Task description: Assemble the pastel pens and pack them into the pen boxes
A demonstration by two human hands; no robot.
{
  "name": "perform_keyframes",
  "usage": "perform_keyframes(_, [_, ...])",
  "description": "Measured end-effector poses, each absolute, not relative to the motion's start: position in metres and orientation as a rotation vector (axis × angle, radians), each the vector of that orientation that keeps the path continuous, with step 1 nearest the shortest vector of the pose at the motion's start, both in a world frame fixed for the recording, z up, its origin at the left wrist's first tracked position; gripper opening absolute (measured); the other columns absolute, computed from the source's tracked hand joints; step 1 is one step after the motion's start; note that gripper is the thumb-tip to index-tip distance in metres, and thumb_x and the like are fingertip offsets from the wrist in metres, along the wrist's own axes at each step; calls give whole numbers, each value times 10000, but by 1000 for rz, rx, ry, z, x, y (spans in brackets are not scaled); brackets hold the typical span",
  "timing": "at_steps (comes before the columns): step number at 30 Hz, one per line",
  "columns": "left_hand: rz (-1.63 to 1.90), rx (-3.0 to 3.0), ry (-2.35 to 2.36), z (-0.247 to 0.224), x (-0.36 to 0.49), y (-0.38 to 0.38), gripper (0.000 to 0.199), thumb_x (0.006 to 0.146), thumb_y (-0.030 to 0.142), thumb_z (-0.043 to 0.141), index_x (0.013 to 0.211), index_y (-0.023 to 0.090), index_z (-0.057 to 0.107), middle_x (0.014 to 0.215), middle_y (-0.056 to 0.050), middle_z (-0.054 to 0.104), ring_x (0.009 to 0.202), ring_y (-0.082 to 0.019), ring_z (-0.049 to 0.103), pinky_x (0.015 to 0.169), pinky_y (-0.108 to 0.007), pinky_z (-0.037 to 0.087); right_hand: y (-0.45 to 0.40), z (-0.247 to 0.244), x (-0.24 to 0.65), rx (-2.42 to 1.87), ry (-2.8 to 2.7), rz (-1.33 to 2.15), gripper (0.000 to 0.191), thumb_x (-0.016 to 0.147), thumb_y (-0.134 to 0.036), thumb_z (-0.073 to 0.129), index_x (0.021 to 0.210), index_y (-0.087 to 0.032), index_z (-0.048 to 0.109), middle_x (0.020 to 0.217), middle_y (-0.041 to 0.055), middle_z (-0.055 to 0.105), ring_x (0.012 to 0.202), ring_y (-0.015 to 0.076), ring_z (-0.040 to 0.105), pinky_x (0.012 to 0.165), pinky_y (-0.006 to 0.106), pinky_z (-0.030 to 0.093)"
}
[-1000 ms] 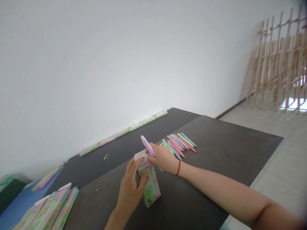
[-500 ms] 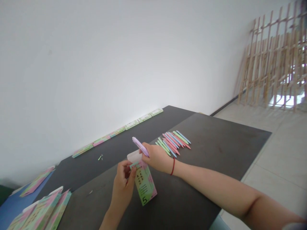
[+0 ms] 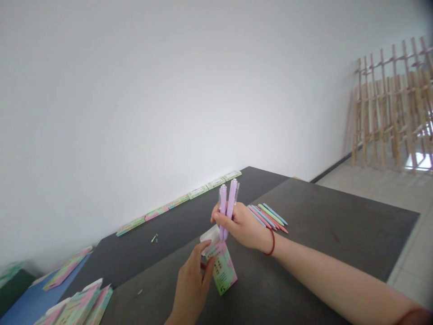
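Note:
Two lilac pens (image 3: 227, 205) stand nearly upright in my right hand (image 3: 241, 224), which is closed around them. Their lower tips are at the open top of a small green and pink carton (image 3: 224, 272); whether they are inside it I cannot tell. My left hand (image 3: 195, 280) grips the carton by its upper left side, thumb on the printed front. The carton's white flap (image 3: 210, 238) is folded up behind, and a "5" is printed near its base. Just beyond my right wrist lies a row of blue, pink and green pens (image 3: 270, 216), partly hidden by the hand.
Along the wall edge of the dark table (image 3: 324, 234) runs a line of flat green and pink cartons (image 3: 179, 201). More cartons (image 3: 79, 307) lie overlapping at lower left, near a blue surface (image 3: 30, 300). Small green scraps (image 3: 154, 238) sit mid-table. Wooden racks (image 3: 392, 108) stand at right.
My right hand has turned the lilac pens from slanted to upright above the carton's opening; two now show instead of one. The view has shifted, so everything sits lower and further right.

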State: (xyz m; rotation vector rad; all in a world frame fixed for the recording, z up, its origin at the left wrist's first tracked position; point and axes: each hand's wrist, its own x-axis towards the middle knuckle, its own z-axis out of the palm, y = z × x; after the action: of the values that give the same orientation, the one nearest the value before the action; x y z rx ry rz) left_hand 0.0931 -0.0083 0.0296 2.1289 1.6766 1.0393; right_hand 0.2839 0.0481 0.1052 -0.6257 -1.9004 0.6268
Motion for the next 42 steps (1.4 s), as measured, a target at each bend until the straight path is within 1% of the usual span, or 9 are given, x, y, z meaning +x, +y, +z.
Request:
perform_keyframes(4, [1045,2147,1639,29,93,-7,302,857,342,520,1146,256,537,949,-23,698,667,-184,645,639,-297,484,63,112,275,-571,-2176,665,307,910,-364,474,766,-142,629,659,-6,571,616,105,520,586,196,362])
perform_keyframes(8, [1044,2148,1601,27,93,-5,306,858,312,522,1156,245,513,963,-27,687,721,-184,650,703,-309,484,73,111,266,-539,-2341,747,296,881,-372,532,740,-139,646,624,-11,584,559,93,510,539,189,348])
perform_keyframes(13, [1082,2084,1621,26,97,-5,281,840,303,534,1104,209,509,879,-36,682,729,-199,652,705,-321,478,68,104,257,-593,-2327,722,262,830,-357,605,711,-131,665,620,1,602,531,91,496,507,195,331])
perform_keyframes(18, [1115,1981,1633,26,100,-5,339,846,297,507,1169,216,444,960,-40,668,743,-182,654,686,-312,492,69,93,251,-763,-2214,773,320,842,-383,575,678,-124,668,594,5,598,524,90,499,490,192,323])
perform_keyframes(22, [1077,2017,1695,27,100,-6,344,850,310,490,1179,219,443,918,-31,671,760,-197,655,698,-321,486,72,93,251,-803,-2092,826,341,853,-415,553,739,-120,678,646,21,630,570,104,540,498,186,343])
perform_keyframes(29, [1126,1983,1621,24,104,-7,299,847,279,498,1132,208,448,939,-36,662,784,-185,639,734,-304,472,66,98,255,-579,-2296,960,357,879,-429,520,828,-122,695,685,11,639,596,102,542,539,181,386])
perform_keyframes(35, [1182,1915,1526,25,103,-3,307,834,234,506,1134,214,447,998,-29,643,810,-164,632,763,-279,469,67,99,259,-536,-2344,963,413,920,-424,435,798,-107,670,707,31,623,620,113,551,582,194,426])
perform_keyframes(40, [1183,1928,1535,24,104,-4,251,845,235,502,1094,225,474,971,-23,645,831,-173,624,773,-290,456,71,100,260,-483,-2331,1036,325,915,-375,455,1008,-120,633,800,35,621,683,116,561,615,198,442])
perform_keyframes(42, [1182,1926,1533,24,105,-5,224,857,245,495,1079,228,474,958,-19,643,821,-171,621,763,-288,452,72,99,260,-492,-2320,1085,273,902,-342,483,1022,-128,603,779,22,601,663,111,553,601,198,445])
